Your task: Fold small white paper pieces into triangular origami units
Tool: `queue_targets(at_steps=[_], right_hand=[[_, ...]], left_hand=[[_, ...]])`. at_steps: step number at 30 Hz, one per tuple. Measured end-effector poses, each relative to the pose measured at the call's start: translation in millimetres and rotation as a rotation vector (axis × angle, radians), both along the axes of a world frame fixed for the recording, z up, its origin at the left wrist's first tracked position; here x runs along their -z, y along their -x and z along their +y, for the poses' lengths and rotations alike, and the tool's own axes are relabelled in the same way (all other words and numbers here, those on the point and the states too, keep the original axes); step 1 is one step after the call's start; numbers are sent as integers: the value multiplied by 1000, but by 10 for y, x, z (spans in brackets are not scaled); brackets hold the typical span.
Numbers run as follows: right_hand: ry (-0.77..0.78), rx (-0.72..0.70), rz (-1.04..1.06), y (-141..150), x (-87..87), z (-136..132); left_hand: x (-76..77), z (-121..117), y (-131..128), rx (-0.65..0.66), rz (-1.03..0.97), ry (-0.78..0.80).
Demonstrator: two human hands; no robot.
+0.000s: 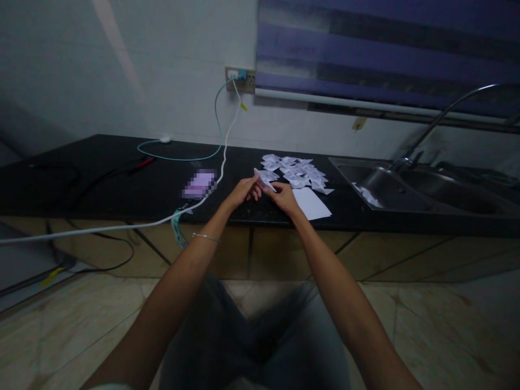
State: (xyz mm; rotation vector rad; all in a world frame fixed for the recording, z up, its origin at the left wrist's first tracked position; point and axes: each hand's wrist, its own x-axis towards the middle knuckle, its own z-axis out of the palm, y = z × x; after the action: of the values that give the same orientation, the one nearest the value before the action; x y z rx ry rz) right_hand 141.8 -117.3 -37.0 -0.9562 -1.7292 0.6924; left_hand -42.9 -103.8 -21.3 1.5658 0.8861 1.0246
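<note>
Between my two hands, just above the black countertop, is a folded white paper piece. My left hand pinches its left edge, fingers curled. At its lower right, my right hand has its thumb and fingers closed on the same paper. Behind and to the right lies a cluster of similar folded paper pieces, several of them overlapping. A small stack of flat white paper sheets rests beside my right hand, close to the counter's front edge. The paper's exact folds are too dim to make out.
A pink-purple blurred item lies to the left, with a white cable running past it from the wall socket. A teal lanyard hangs over the counter edge. At right is a steel sink with a curved faucet.
</note>
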Motion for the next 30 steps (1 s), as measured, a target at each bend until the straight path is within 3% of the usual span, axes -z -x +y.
queue_targets(at_steps=[11, 15, 20, 30], right_hand=[[-87, 143, -199, -22, 27, 33], [-81, 173, -144, -23, 72, 73], [-218, 136, -58, -39, 53, 80], [-255, 161, -173, 2, 9, 18]], left_hand=[[52, 35, 16, -99, -57, -72], [44, 14, 16, -106, -40, -74], [26, -14, 25, -126, 101, -174], [106, 22, 25, -28, 208, -290]])
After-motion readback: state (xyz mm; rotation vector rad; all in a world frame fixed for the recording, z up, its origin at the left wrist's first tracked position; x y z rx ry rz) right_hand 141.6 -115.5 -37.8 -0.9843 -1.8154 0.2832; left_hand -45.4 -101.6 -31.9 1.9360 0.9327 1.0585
